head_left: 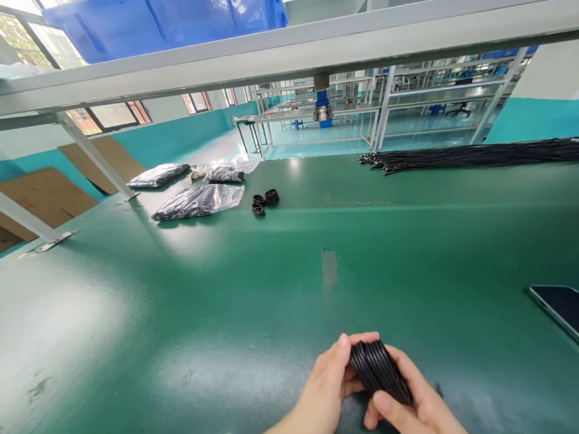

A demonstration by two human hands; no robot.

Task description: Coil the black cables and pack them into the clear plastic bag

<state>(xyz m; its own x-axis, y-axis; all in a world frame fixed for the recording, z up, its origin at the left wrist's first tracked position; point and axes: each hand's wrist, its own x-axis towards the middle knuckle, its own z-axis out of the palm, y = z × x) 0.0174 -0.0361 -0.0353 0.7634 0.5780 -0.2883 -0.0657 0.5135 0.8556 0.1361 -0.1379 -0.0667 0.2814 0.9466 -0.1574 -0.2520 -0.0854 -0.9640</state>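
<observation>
Both hands closed on a black coil point(379, 370), probably cable: left hand point(323, 391) pinched its top, right hand point(418, 411) cradled it above the table point(178, 333).

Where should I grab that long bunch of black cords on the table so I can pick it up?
Probably around the bundle's middle, from above. The bundle of black cords lies flat and stretched sideways along the far edge of the green table, so a middle grip should keep both ends from drooping. The loose tips at its left end would likely slip apart.

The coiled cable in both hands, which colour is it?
Black; the coiled cable shows best in the head view.
</observation>
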